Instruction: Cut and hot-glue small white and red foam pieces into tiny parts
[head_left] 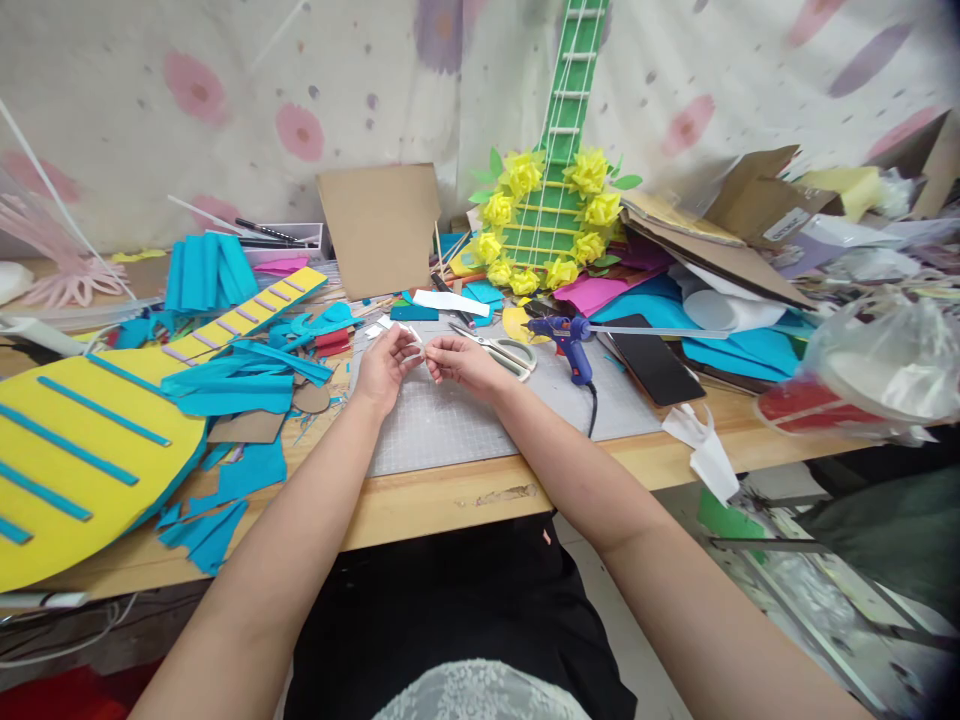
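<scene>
My left hand (386, 366) and my right hand (463, 364) meet over a grey cutting mat (427, 432), fingertips almost touching. Both are closed in a pinch around a small white strip (415, 334), which is partly hidden by the fingers. Just beyond my right wrist lie scissors (510, 355) with pale handles. A blue glue gun (568, 345) rests on the mat further right, a clear glue stick coming out of its back. Behind my hands is a white paper piece (444, 302); other white scraps (377, 327) lie by my left fingers.
On the left lies a yellow cardboard guitar shape (90, 450) with blue strips, and blue crepe paper (232, 385) beside it. A green guitar shape (544, 215) with yellow flowers leans at the back. A phone (656, 362) and a plastic-covered bucket (817, 395) are on the right.
</scene>
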